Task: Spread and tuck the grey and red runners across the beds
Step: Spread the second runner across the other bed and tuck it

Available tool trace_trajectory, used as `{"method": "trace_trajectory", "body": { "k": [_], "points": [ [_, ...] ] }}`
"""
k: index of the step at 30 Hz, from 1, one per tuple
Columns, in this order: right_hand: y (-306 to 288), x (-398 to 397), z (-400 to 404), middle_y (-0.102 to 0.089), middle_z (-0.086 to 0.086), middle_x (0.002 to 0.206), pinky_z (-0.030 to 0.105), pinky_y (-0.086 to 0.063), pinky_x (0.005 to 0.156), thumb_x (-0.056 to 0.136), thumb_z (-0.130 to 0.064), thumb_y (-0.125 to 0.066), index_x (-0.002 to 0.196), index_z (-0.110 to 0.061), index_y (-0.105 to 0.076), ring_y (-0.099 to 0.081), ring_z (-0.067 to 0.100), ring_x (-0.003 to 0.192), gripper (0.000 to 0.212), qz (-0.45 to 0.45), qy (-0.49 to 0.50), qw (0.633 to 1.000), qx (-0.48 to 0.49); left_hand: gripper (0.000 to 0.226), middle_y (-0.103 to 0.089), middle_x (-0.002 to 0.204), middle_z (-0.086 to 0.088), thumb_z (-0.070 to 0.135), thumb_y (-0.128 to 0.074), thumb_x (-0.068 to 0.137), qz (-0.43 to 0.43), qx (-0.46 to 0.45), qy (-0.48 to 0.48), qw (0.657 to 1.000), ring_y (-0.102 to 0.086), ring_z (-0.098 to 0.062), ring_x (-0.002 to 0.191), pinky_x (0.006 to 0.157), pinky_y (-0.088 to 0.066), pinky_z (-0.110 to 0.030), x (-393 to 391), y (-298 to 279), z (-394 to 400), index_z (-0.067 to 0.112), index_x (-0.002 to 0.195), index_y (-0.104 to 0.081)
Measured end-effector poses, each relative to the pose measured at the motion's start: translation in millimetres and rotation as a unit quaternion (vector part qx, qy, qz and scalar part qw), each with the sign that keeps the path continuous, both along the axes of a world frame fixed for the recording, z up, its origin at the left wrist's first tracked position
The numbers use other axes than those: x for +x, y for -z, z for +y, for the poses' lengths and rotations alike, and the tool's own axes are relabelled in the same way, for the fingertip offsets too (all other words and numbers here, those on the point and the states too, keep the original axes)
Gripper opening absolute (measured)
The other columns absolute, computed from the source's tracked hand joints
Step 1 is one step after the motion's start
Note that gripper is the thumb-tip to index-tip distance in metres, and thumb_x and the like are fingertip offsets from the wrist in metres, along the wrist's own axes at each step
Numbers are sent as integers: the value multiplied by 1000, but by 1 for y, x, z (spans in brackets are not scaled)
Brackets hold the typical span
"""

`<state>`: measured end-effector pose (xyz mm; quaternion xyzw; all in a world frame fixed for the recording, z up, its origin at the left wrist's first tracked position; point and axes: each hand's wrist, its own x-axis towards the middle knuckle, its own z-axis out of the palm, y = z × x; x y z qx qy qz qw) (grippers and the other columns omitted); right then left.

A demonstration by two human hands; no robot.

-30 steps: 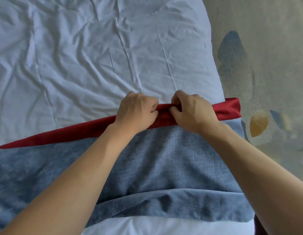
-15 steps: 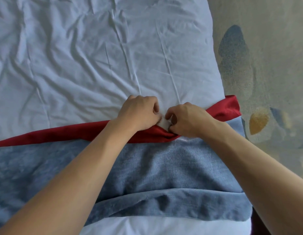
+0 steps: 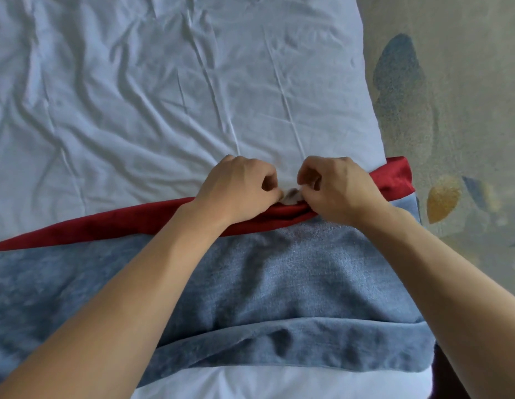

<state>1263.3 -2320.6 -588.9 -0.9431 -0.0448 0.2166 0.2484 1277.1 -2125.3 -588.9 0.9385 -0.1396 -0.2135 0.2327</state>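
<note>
Nearest the wearer, the wide blue-grey woven runner [image 3: 279, 289] lies spread across the white bed sheet [image 3: 164, 96], its near hem folded in a thick roll, and along its far edge runs the narrow dark red satin band [image 3: 112, 226]. At that red band's far edge the left hand [image 3: 239, 185] and right hand [image 3: 337, 188] sit close together, fingers curled and pinching a small pale scrap, perhaps a tag [image 3: 292, 195]. This looks like edge-tidying; next comes smoothing outward, and, against a second ago, the hands no longer clench the red fold itself.
</note>
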Motion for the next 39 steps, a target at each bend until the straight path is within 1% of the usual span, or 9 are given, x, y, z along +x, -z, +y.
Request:
{"method": "trace_trajectory", "body": {
  "k": [5,9,13,17,21,27,31,34,39],
  "points": [
    [-7,1,-19,-69,-15,83,33,-55,78,61,-49,-46,83,-35,-68,-65,12,85,34,94,-60,993,-36,10,-66,83,15,40,-66,76,8,24,63,998,-59,-8,84,89,-39,-29,-4,6,9,31,81,-65],
    [-11,3,-24,-64,-14,84,37,-54,79,65,-28,-61,83,-31,-61,-62,14,86,18,111,-48,992,-27,5,-59,78,15,32,-68,77,2,-9,100,995,-55,-7,83,90,-35,-30,-5,5,7,33,77,-63],
    [-9,5,-25,-63,-15,88,35,-54,80,64,-25,-58,74,-39,-63,-62,14,89,18,146,-78,985,-56,21,-63,80,16,55,-65,78,20,11,112,993,-53,-5,85,90,-28,-27,-9,10,1,36,82,-73],
    [0,-2,-29,-64,-14,90,34,-54,79,72,-25,-65,80,-40,-68,-64,17,89,17,102,-76,990,-67,22,-62,90,15,52,-66,75,-19,61,142,988,-53,-8,94,83,-24,-28,-15,14,-4,38,92,-71],
    [9,-8,-34,-69,-10,91,34,-49,80,82,-31,-70,83,-30,-74,-65,19,88,5,45,-71,994,-66,7,-59,88,16,40,-68,78,-26,96,145,984,-52,-9,95,78,-16,-28,-17,17,-3,35,83,-67],
    [13,-8,-34,-66,-5,93,38,-47,80,92,-31,-60,89,-22,-69,-62,24,87,12,-32,-17,999,-40,10,-60,85,15,36,-61,84,-48,67,136,987,-53,-11,91,78,-18,-27,-20,22,6,32,75,-64],
    [14,7,-35,-69,-1,92,40,-50,78,95,-33,-55,88,-22,-68,-62,25,88,19,-45,41,997,-37,23,-63,87,17,51,-56,89,-28,3,58,998,-55,-9,87,86,-35,-33,-14,19,18,31,83,-65],
    [11,16,-35,-71,-3,86,40,-52,79,91,-33,-56,83,-24,-68,-63,23,87,17,-21,45,998,-30,40,-68,87,18,65,-45,86,18,-13,13,1000,-61,-6,83,87,-45,-34,-9,14,30,33,85,-70],
    [5,12,-42,-69,-13,78,37,-55,78,77,-23,-63,81,-27,-69,-65,11,81,8,37,11,999,-3,34,-64,78,25,70,-59,72,85,23,2,996,-59,-2,82,75,-45,-25,-1,4,48,42,88,-70]
  ]
}}
